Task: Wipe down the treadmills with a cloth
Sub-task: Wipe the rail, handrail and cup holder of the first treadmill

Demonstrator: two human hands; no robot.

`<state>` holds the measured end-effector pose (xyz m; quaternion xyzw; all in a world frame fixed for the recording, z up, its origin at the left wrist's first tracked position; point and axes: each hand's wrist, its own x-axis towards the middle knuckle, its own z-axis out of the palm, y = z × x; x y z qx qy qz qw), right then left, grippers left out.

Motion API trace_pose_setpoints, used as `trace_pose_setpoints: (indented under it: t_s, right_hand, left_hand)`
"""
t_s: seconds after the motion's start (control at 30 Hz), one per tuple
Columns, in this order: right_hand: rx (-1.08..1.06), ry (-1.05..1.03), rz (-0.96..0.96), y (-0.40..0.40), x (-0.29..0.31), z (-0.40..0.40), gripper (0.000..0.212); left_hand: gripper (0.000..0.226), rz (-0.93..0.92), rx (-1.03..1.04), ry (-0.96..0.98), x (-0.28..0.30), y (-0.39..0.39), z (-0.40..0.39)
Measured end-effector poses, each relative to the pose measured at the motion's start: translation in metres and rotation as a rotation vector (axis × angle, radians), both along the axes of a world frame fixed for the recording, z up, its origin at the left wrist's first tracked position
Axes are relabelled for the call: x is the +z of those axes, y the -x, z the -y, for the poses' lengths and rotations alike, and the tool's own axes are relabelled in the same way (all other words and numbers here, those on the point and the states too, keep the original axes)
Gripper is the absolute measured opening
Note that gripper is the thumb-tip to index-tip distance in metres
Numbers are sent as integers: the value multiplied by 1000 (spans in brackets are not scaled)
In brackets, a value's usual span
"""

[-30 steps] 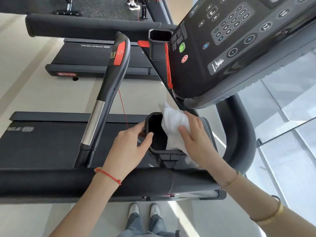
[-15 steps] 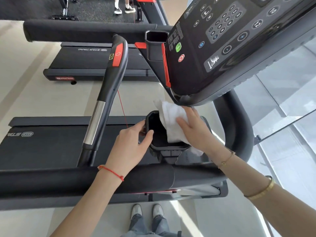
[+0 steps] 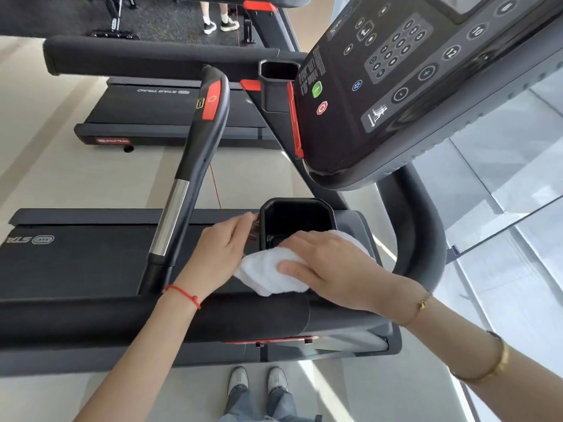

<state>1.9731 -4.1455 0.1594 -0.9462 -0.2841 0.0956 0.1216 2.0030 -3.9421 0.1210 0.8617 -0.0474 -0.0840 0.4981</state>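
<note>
A white folded cloth lies over the near rim of the black cup holder on the nearest treadmill. My right hand lies flat on the cloth, fingers pointing left, pressing it down. My left hand rests beside the cup holder's left wall, its fingertips touching the outer edge. The treadmill's console, with its green and red buttons, hangs above at the upper right. Part of the cloth is hidden under my right hand.
A black and chrome handlebar with a red pad rises left of the cup holder. The padded front bar runs across below my hands. A second treadmill stands behind. Glass panels are at right. Another person's feet show at the top.
My right hand pulled the cloth from the cup holder's far right rim down to its near rim and flattened on it. The left hand stayed by the left wall.
</note>
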Motion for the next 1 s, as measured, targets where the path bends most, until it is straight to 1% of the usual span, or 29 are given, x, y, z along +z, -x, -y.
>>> trace_pose_setpoints:
  t_s: [0.1, 0.17, 0.27, 0.33, 0.4, 0.53, 0.63, 0.73, 0.83, 0.9, 0.97, 1.0]
  right_hand:
    - [-66, 38, -3, -7, 0, -10, 46]
    - [-13, 21, 24, -3, 0, 2, 46]
    - [118, 14, 107, 5, 4, 26, 46]
    - [141, 14, 161, 4, 4, 33, 46]
    - [116, 36, 127, -1, 3, 25, 47]
    - [-47, 29, 35, -11, -4, -13, 45]
    - [-93, -8, 76, -9, -11, -21, 43]
    - [3, -4, 120, 0, -8, 6, 47]
    - [53, -78, 162, 10, -6, 28, 43]
    - [-19, -167, 210, 15, -9, 29, 41]
    - [-151, -247, 261, 14, -9, 26, 42]
    - [-210, -283, 288, 9, -7, 24, 42]
  left_hand:
    - [46, -10, 16, 62, 0, -1, -1]
    - [46, 10, 14, 60, -2, 0, -2]
    - [43, 50, -11, 3, -4, 1, -3]
    - [39, 67, -30, 0, -5, 2, -2]
    - [39, 86, -35, -3, -5, 3, -1]
    - [36, 77, -5, 49, -5, 2, 1]
    - [41, 62, -2, 56, -9, 1, 0]
    - [35, 90, -12, 19, -8, 2, 1]
    - [32, 126, -11, 0, -7, 3, 2]
    - [33, 162, -38, -26, -8, 4, 2]
    - [36, 172, -57, -72, -9, 6, 3]
    - [34, 182, -57, -101, -9, 7, 4]
